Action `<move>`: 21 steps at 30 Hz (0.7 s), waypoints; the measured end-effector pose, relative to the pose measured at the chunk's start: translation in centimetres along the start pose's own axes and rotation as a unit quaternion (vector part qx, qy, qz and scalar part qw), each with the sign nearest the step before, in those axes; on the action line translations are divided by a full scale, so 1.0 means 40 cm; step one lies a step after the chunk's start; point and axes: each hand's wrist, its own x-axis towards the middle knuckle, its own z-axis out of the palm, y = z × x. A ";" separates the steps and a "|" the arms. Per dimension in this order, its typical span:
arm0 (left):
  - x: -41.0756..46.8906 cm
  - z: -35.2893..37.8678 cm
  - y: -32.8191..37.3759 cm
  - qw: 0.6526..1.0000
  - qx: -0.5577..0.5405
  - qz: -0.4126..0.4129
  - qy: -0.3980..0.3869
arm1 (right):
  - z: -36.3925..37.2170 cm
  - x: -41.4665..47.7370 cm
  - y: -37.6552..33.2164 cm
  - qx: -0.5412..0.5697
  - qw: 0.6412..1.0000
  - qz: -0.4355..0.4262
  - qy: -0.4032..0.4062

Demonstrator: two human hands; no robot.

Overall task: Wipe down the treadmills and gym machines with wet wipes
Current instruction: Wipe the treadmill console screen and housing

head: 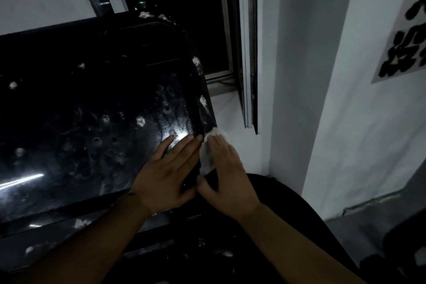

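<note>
A glossy black treadmill console (87,127) fills the left and middle of the head view, spotted with white residue and wet smears. My left hand (168,173) lies flat on its lower right part, fingers straight and pointing up-right. My right hand (227,173) presses a white wet wipe (208,154) against the console's right edge, fingers extended over the wipe. The wipe shows above my fingertips and beside my index finger.
A white window sill (232,117) and a dark window with a metal frame (247,53) lie just right of the console. A white wall (334,99) with a black-lettered poster (405,37) stands further right. A black curved machine part (283,210) sits under my right forearm.
</note>
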 end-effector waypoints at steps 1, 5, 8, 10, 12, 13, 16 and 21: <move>0.000 -0.001 -0.002 1.000 -0.004 -0.002 -0.004 | -0.002 0.019 -0.012 0.017 1.000 0.010 0.013; -0.004 0.000 -0.005 1.000 -0.007 -0.008 -0.015 | -0.005 0.034 -0.015 0.024 0.997 -0.024 0.067; -0.002 -0.001 -0.004 1.000 -0.001 -0.005 -0.006 | -0.012 0.063 -0.011 0.058 0.995 0.027 0.078; -0.001 0.001 -0.005 1.000 0.000 -0.001 0.003 | -0.011 0.071 -0.003 0.071 0.992 0.046 0.094; -0.003 0.004 -0.005 1.000 0.004 0.001 0.005 | -0.010 0.071 -0.001 0.061 0.990 0.041 0.120; -0.003 0.004 -0.004 1.000 0.007 0.002 0.006 | -0.008 0.070 -0.002 0.052 0.990 0.035 0.128; -0.001 0.000 -0.004 1.000 0.011 0.002 0.007 | 0.020 0.053 -0.004 0.080 0.990 0.032 0.115; -0.004 0.005 -0.002 1.000 0.011 0.001 0.002 | 0.055 -0.050 0.021 -0.055 0.997 -0.038 0.029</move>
